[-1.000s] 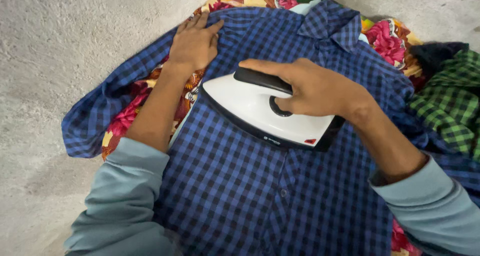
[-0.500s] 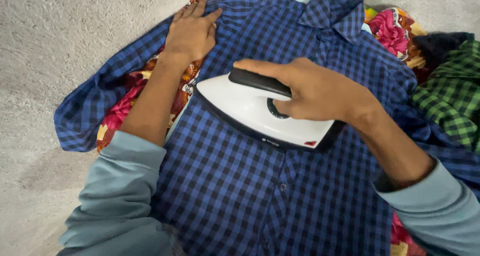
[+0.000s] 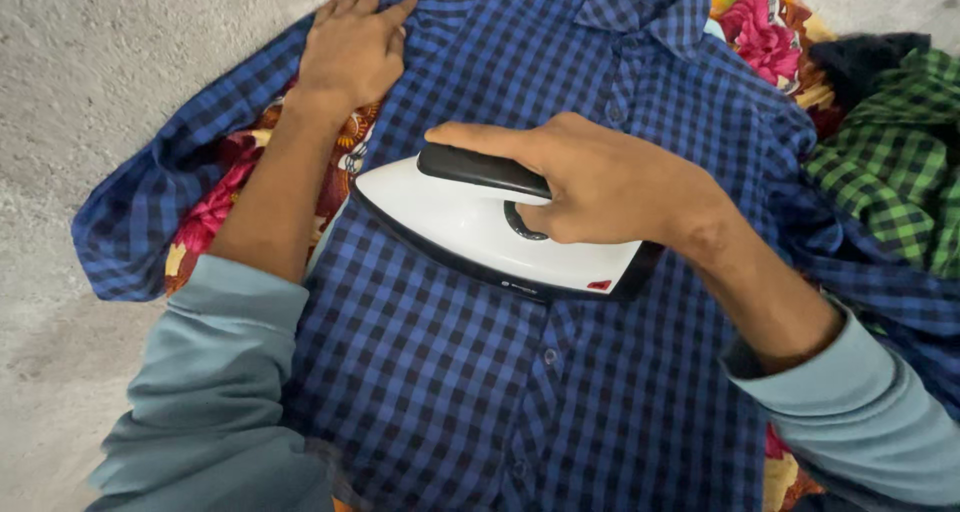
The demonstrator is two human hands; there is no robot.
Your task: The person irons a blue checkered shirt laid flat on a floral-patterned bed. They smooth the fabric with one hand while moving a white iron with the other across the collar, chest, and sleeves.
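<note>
Two hands at work. Right hand (image 3: pixel 610 187), fingers wrapped round the handle of the white iron (image 3: pixel 480 232), its nose pointing left across the blue checked shirt (image 3: pixel 450 392). Left hand (image 3: pixel 355 47) lies flat, fingers spread, pinning the shoulder just beyond.

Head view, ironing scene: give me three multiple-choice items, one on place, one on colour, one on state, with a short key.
1. Where does the left hand lie?
A. flat on the shirt's shoulder
B. on the iron
C. on the bare floor

2. What colour is the iron's body?
A. red
B. white
C. green

3. How is the right hand?
A. open and empty
B. pinching a sleeve
C. closed on the iron's handle

Key: 1 A, palm down by the collar; 2 B, white shell with black handle; 3 C, fingers wrap the handle.
</note>
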